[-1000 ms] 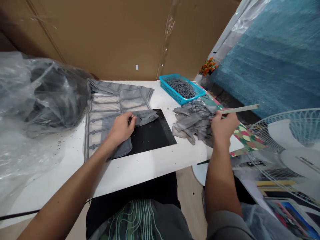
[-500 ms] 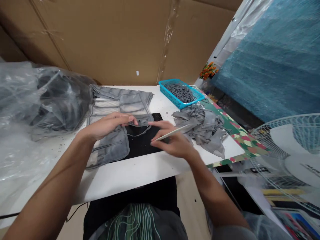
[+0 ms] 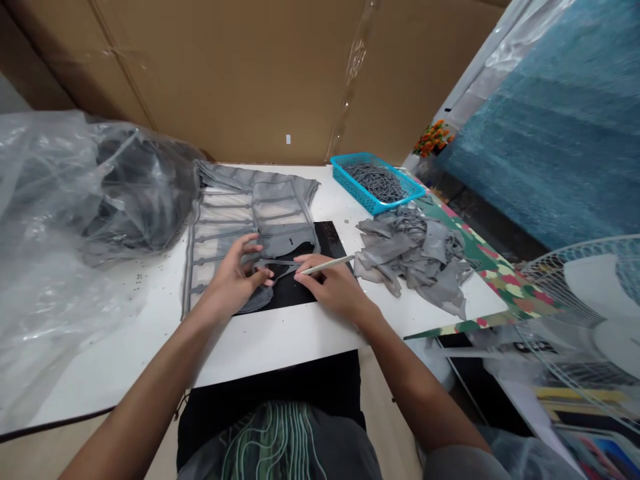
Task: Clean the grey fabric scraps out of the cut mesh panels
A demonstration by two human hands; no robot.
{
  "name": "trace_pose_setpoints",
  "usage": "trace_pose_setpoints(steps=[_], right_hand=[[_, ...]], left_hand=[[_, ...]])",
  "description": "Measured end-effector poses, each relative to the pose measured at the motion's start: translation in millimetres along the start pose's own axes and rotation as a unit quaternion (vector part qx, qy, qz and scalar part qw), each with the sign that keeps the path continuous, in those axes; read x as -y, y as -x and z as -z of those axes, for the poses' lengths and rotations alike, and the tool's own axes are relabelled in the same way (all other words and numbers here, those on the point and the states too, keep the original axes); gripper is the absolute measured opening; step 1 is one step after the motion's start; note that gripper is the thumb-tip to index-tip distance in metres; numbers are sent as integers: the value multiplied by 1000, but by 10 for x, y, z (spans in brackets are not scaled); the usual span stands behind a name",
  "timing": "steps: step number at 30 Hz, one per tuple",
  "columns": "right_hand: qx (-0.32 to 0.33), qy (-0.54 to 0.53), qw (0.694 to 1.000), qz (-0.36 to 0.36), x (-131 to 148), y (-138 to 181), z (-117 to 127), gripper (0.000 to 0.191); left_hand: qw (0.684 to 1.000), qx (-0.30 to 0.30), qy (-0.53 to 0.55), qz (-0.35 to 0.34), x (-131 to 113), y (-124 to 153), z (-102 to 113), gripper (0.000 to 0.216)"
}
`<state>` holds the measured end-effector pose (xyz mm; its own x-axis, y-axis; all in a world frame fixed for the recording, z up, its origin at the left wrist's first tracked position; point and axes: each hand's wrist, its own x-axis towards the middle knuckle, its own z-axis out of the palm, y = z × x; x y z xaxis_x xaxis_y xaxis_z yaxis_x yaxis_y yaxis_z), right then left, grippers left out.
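Observation:
My left hand [image 3: 239, 279] lies over a thin grey sheet [image 3: 283, 241] with raised ribs. Its fingers curl, and thumb and fingertips close on the sheet's inner edge. In my right hand [image 3: 333, 283] a slim pale pen-like tool [image 3: 327, 265] rests between thumb and fingers; its working tip is hidden. A narrow grey strip [image 3: 283, 263] stretches between the two hands over a black mat [image 3: 295, 293]. Part of the sheet folds under my left hand.
A blue basket [image 3: 367, 197] of thin grey strips stands at the back right. Crumpled grey scraps [image 3: 415, 257] lie before it. Clear plastic bags [image 3: 135, 193] with dark contents fill the left. A fan [image 3: 590, 287] is at far right, cardboard [image 3: 225, 80] behind.
My left hand has moved right and down onto the sheet, fingers now more bent. My right hand has come down with the tool and closed in on the strip. The view has shifted slightly.

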<state>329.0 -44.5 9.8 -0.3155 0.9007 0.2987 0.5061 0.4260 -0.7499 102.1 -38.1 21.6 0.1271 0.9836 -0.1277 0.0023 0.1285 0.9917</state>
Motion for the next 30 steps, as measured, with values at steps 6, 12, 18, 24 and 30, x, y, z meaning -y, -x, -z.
trace_pose_setpoints(steps=[6,12,18,24,30], right_hand=[[61,7,997,-38,177,47,346,11],[202,-139,969,20,189,81,209,11],[300,-166,932,-120,296,132,428,14],[93,-24,994,-60,437,339,518,16],[-70,-91,993,27,368,383,-36,7]], left_hand=[[971,-1,203,124,-398,236,-85,65],[960,1,243,141,-424,290,-66,65],[998,42,-45,-8,-19,347,100,52],[909,7,-352,-225,179,619,165,20],[822,40,-482,-301,326,785,75,32]])
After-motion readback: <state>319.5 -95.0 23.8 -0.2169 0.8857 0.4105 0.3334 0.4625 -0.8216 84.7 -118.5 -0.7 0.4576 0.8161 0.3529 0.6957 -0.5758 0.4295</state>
